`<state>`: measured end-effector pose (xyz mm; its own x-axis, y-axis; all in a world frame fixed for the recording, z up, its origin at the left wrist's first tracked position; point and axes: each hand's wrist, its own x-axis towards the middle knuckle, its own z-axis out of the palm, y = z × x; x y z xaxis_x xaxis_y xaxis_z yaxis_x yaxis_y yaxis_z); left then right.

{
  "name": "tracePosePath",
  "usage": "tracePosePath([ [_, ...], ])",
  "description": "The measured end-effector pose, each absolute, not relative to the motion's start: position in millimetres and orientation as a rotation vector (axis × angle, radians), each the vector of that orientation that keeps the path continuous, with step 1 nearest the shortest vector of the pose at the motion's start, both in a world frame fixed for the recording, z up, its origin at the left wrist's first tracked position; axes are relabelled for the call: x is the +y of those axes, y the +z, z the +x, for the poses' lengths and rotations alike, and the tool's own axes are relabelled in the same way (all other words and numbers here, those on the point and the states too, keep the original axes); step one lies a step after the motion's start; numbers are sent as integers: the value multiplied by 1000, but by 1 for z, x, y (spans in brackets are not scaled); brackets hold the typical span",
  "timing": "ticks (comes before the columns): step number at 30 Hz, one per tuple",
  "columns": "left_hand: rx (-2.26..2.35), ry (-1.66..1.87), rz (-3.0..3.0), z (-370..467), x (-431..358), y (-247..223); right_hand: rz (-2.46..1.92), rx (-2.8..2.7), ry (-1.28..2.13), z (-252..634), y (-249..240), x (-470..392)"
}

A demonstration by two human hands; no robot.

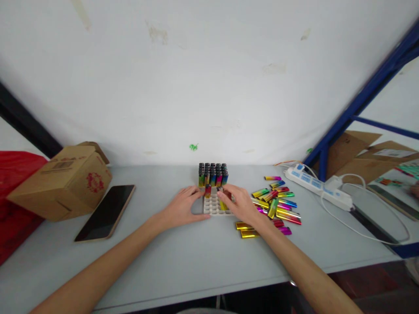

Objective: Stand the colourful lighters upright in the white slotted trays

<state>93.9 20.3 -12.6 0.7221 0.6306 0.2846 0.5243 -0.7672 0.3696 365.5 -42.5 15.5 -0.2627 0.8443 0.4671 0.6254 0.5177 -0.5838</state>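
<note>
Right fingers (231,192) pinch a lighter (223,204), left fingers (192,191) splay at tray (213,214); carton's print (94,182) unreadable.

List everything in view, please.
Wall: one, white, behind
Table: one, grey, below
Material: one, red, far left
Box: one, brown, left
Phone: one, black, beside box
Tray: one, pale, centre
Standing lighters: many, multicoloured, rear
Upright lighter: one, red, in tray
Held lighter: one, yellow, above tray
Loose lighters: many, multicoloured, right
Power strip: one, white, right
Frame: one, blue, right
Cardboard: some, brown, beyond frame
Left hand: one, bare, tray's left
Right hand: one, bare, gripping held lighter
</note>
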Motion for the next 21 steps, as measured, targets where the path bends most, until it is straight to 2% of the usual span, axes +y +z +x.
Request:
tracePosePath([
  [9, 923, 570, 2668, 94, 20, -13, -1213, -1953, 534, 357, 5, -39],
  [17, 919, 550, 2655, 95, 20, -13, -1281, -2129, 422, 345, 7, -30],
  [21, 913, 571, 2657, 94, 21, -13, -1403, -2270, 124, 335, 12, -30],
])
